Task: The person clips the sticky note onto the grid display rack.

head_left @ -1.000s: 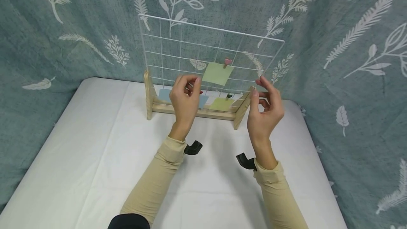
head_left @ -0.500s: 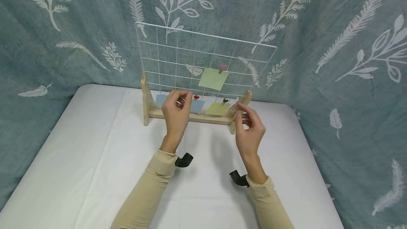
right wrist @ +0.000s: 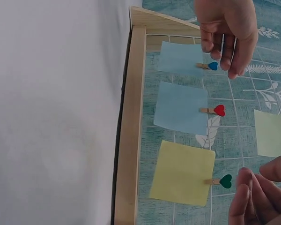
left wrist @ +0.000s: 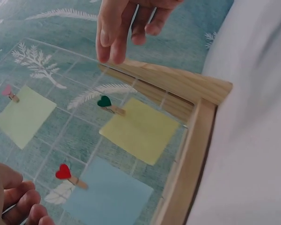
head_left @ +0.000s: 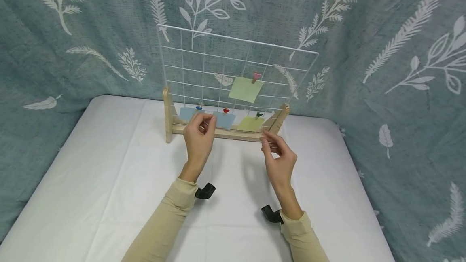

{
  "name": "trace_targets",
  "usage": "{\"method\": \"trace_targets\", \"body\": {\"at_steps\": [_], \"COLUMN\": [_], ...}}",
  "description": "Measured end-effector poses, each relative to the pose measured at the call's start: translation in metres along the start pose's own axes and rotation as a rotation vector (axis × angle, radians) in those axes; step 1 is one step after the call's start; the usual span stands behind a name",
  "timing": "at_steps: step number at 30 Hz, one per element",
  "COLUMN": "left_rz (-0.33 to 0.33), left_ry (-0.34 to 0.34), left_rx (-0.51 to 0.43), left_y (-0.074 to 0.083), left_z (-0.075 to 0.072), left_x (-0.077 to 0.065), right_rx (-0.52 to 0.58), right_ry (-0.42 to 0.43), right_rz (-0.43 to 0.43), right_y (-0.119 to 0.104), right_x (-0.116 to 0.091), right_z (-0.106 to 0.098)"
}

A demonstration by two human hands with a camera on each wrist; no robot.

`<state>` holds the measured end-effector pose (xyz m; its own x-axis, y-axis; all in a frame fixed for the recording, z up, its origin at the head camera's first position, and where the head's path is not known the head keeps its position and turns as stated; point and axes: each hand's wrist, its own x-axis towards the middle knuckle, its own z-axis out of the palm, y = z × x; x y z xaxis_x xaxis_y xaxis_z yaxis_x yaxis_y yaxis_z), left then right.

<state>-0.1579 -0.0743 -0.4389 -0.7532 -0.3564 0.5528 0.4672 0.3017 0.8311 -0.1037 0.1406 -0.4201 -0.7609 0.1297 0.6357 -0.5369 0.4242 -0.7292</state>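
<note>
A white wire grid [head_left: 236, 58] stands in a wooden base [head_left: 236, 134]. Clipped on its lower part are two blue notes [head_left: 224, 120] and a yellow note [head_left: 251, 124]; a pale green note [head_left: 245, 89] hangs higher. Heart-topped mini clothespins hold them: blue, red [left wrist: 63, 172], green [right wrist: 225, 181] and pink [head_left: 257, 77]. My left hand [head_left: 199, 138] hovers before the blue notes, fingers loosely bent, with nothing seen in them. My right hand [head_left: 279, 161] floats in front of the base's right end. Its fingers are also loosely bent, and no object shows in them.
A white-covered table [head_left: 127, 197] spreads under both arms. Behind and beside it hangs a blue-green curtain [head_left: 91, 19] with white leaf prints. A black curved piece [head_left: 205, 191] sticks out at each wrist.
Both hands have drawn down and back from the grid toward me, the right also leftward. The blue heart clothespin and left blue note now show more. The head view has shifted slightly.
</note>
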Motion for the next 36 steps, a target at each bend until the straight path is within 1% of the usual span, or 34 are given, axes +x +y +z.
{"method": "trace_targets", "body": {"at_steps": [5,9,13,20,23,28,31,36], "left_rz": [-0.018,-0.023,-0.034,-0.067,-0.065,-0.064,-0.074,-0.104], "left_ry": [0.035,0.047,0.033,0.016,0.008,-0.002,-0.007,-0.038], "left_rx": [0.035,0.062,0.094,0.189,0.205,0.201,0.210,0.245], "left_y": [-0.007,-0.011,-0.016,-0.032,-0.037,-0.042,-0.045,-0.051], "left_z": [-0.007,-0.012,-0.020,-0.036,-0.040,-0.048,-0.054,-0.065], "left_x": [-0.003,-0.004,-0.010,-0.024,-0.026,-0.029,-0.033,-0.041], "right_rx": [0.014,-0.006,-0.032,-0.073,-0.085,-0.106,-0.122,-0.132], "right_ry": [-0.033,-0.048,-0.051,-0.087,-0.098,-0.108,-0.110,-0.113], "right_rz": [0.004,-0.005,0.005,0.106,0.138,0.162,0.180,0.199], "right_y": [0.001,0.001,0.010,0.039,0.046,0.054,0.057,0.063], "right_x": [-0.005,-0.009,-0.020,-0.040,-0.044,-0.048,-0.051,-0.055], "right_z": [-0.002,-0.005,-0.010,-0.019,-0.021,-0.023,-0.025,-0.027]}}
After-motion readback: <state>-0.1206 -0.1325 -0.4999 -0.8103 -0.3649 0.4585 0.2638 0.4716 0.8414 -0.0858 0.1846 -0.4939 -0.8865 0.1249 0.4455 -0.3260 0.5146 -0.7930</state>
